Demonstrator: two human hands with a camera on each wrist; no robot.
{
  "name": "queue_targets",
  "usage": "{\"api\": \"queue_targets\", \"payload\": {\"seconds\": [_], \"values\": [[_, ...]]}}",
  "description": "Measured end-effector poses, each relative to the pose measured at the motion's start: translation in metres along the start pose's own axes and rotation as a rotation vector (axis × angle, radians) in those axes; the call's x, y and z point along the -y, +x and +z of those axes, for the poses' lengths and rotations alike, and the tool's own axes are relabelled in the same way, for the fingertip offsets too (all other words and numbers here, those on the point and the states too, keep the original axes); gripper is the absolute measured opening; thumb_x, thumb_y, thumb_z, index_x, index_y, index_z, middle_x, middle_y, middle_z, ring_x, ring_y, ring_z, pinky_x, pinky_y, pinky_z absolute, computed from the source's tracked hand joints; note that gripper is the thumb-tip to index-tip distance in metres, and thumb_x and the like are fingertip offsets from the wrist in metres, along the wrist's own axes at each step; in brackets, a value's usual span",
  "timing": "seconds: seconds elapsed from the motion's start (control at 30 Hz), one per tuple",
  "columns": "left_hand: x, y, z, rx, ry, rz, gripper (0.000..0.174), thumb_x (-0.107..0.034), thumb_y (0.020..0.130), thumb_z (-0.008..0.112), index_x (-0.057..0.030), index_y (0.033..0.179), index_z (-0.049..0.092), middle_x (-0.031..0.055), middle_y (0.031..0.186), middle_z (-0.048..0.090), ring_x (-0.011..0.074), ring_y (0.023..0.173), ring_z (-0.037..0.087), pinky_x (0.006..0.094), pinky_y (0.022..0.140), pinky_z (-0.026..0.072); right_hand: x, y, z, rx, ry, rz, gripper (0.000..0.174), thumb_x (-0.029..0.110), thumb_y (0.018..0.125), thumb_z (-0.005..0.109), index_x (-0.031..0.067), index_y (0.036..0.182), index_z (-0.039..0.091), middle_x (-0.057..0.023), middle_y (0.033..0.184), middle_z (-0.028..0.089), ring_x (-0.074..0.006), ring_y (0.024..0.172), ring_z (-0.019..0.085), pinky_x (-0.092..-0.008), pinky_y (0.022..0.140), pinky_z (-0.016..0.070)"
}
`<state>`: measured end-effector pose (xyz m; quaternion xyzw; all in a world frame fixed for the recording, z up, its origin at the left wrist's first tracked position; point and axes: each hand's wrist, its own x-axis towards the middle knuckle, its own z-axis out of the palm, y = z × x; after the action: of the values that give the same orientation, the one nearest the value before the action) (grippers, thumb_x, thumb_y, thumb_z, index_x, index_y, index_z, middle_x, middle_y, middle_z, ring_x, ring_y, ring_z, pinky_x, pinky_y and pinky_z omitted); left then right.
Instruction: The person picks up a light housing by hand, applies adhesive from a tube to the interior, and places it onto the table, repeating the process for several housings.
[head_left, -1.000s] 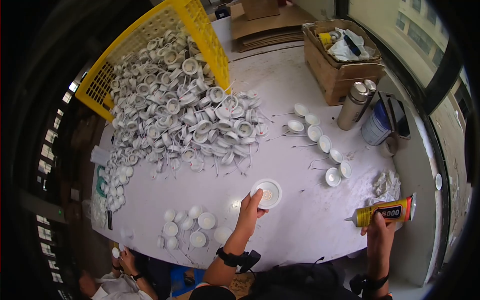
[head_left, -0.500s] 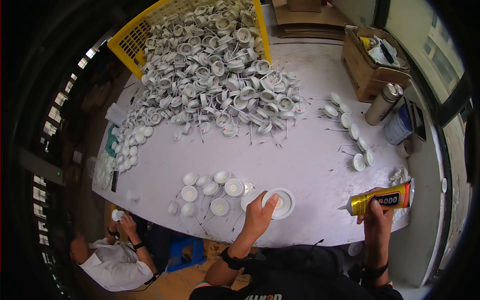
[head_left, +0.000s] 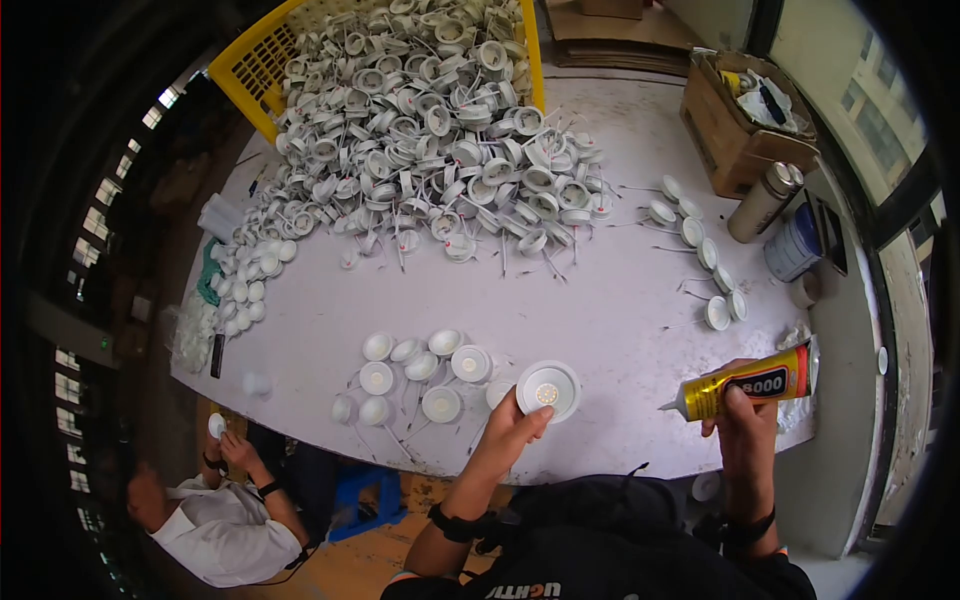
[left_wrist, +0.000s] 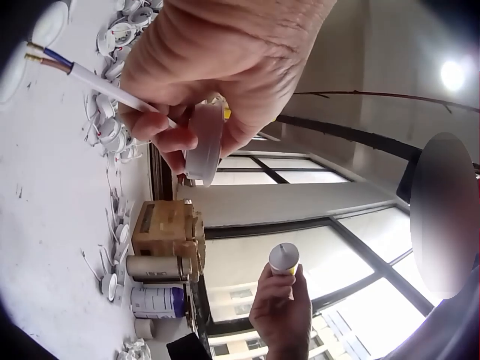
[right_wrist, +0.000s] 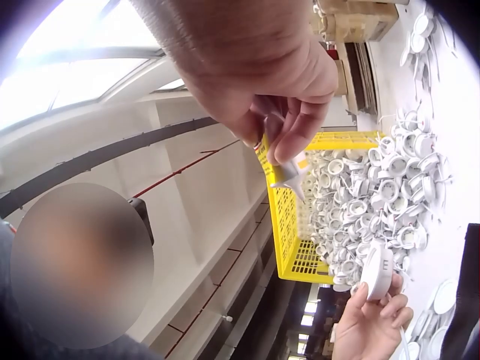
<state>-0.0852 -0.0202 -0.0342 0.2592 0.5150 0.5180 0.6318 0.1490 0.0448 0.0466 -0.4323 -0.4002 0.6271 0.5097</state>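
Observation:
My left hand (head_left: 508,440) grips a round white LED downlight (head_left: 563,383) by its rim, thumb over the near edge and the dotted inner disc facing up. In the left wrist view, the downlight's white cable (left_wrist: 109,90) runs out past the curled fingers and ends in bare copper strands. To the right, my right hand (head_left: 748,440) holds a yellow and black glue tube (head_left: 755,382) marked with large digits. Its pointed nozzle (head_left: 672,406) aims left toward the downlight, with a gap between them. Just left of the held downlight stand several similar white downlights (head_left: 441,404).
A big heap of white lamp housings (head_left: 420,150) spills from a tipped yellow crate (head_left: 245,85). More downlights (head_left: 708,253) line the right side, near a metal flask (head_left: 762,205), a blue-and-white tub (head_left: 792,248) and a cardboard box (head_left: 735,140). Another person (head_left: 225,525) sits at lower left.
The head view has swung, so the table things sit further right and higher than at first. My left thumb has slid from inside the downlight to its rim. The right hand keeps hold of the glue tube.

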Motion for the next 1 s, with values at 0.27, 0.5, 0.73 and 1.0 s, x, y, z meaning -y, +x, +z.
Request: {"api": "queue_targets", "payload": {"seconds": [0.27, 0.5, 0.73, 1.0], "values": [[0.024, 0.007, 0.004, -0.133, 0.19, 0.167, 0.027, -0.014, 0.078, 0.051, 0.0005, 0.1, 0.047, 0.0072, 0.091, 0.054, 0.0129, 0.086, 0.05, 0.0263, 0.075, 0.0409, -0.016, 0.005, -0.016, -0.054, -0.056, 0.004, 0.026, 0.015, 0.075, 0.055, 0.0004, 0.094, 0.045, -0.0059, 0.075, 0.048, -0.0124, 0.058, 0.049, -0.0247, 0.043, 0.041], [0.021, 0.003, 0.003, -0.221, 0.276, 0.21, 0.03, -0.02, 0.08, 0.049, 0.0015, 0.1, 0.048, 0.0096, 0.089, 0.055, 0.0148, 0.084, 0.051, 0.0277, 0.074, 0.0406, -0.028, 0.019, -0.032, -0.007, -0.09, -0.074, 0.035, 0.022, 0.081, 0.052, 0.0039, 0.108, 0.04, -0.0018, 0.084, 0.048, -0.0045, 0.063, 0.044, -0.017, 0.044, 0.034], [0.037, 0.001, -0.005, -0.138, 0.116, 0.148, 0.035, -0.025, 0.083, 0.049, 0.0016, 0.105, 0.047, 0.0066, 0.093, 0.053, 0.0125, 0.087, 0.049, 0.0253, 0.075, 0.0396, -0.024, 0.026, -0.006, 0.056, -0.105, -0.054, 0.035, 0.022, 0.081, 0.052, 0.0026, 0.107, 0.039, -0.0051, 0.086, 0.05, -0.0059, 0.062, 0.047, -0.0169, 0.043, 0.0344], [0.039, -0.008, -0.012, -0.057, -0.019, 0.141, 0.044, -0.02, 0.078, 0.054, -0.0003, 0.114, 0.038, 0.0054, 0.102, 0.048, 0.012, 0.094, 0.045, 0.0247, 0.078, 0.0385, -0.027, 0.024, -0.01, 0.08, -0.155, -0.005, 0.033, 0.022, 0.081, 0.052, 0.0028, 0.106, 0.04, -0.0035, 0.083, 0.05, -0.005, 0.058, 0.045, -0.0167, 0.043, 0.0347]]}}
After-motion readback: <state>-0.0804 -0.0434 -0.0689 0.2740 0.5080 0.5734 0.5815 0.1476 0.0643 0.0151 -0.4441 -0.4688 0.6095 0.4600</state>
